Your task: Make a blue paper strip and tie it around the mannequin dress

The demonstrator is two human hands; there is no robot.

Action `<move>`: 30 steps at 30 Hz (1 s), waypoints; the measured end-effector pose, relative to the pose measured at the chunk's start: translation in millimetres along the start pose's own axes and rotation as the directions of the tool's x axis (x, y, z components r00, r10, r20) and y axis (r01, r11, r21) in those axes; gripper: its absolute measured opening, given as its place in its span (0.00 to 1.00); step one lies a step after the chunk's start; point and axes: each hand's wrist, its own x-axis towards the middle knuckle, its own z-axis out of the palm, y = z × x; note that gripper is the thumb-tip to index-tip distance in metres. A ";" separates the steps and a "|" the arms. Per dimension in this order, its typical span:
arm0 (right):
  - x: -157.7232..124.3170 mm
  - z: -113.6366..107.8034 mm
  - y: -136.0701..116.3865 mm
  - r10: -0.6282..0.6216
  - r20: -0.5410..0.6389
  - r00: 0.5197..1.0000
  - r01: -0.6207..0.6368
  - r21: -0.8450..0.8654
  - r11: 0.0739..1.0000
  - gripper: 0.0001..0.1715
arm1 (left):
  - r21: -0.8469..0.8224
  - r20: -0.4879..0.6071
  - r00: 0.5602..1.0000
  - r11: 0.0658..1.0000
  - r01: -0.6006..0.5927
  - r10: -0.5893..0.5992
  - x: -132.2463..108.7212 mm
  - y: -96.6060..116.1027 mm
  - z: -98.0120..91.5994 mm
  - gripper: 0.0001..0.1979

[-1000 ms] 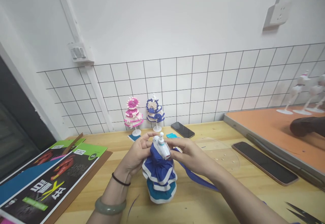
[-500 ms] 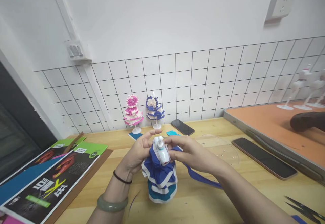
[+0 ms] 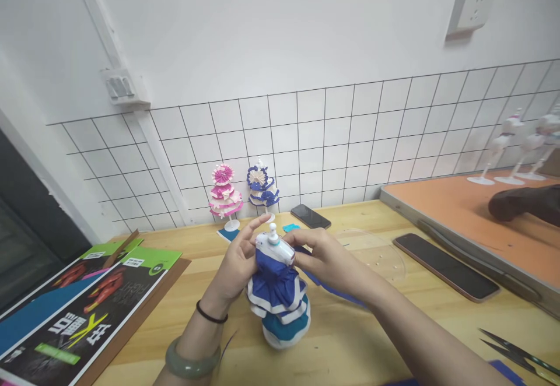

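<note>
A small white dress form (image 3: 280,250) wears a tiered paper dress (image 3: 280,292) in blue, teal and white, and it stands in the middle foreground. My left hand (image 3: 240,258) grips its left side near the top, index finger stretched upward. On the other side, my right hand (image 3: 324,258) pinches the blue paper at the form's back and shoulder. A blue strip (image 3: 339,295) trails from beneath my right hand along the table.
Two finished paper dresses, pink (image 3: 225,193) and blue (image 3: 263,190), stand by the grid wall. Phones (image 3: 446,266), a clear dish with beads (image 3: 371,255) and scissors (image 3: 520,354) lie right; magazines (image 3: 87,316) left; an orange board (image 3: 472,205) holds bare forms.
The dress form has turned and now stands more upright, its white top facing differently. Both hands keep hold of it. The camera view has shifted slightly.
</note>
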 end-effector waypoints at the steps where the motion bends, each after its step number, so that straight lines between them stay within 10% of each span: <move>1: 0.5 0.1 0.5 0.007 -0.007 1.000 -0.008 -0.008 1.000 0.10 | 0.016 -0.012 1.000 1.000 -0.013 0.013 0.4 -0.3 0.4 0.31; 12: 0.6 8.9 -4.3 -0.064 -0.068 0.996 0.063 -0.018 0.998 0.25 | 0.220 -0.113 0.986 0.971 -0.097 0.124 -0.5 -1.1 6.1 0.28; 30: 1.1 13.9 3.0 -0.129 -0.093 0.987 0.095 -0.309 0.946 0.11 | 0.335 -0.286 0.931 0.934 -0.123 0.225 1.5 4.6 7.8 0.23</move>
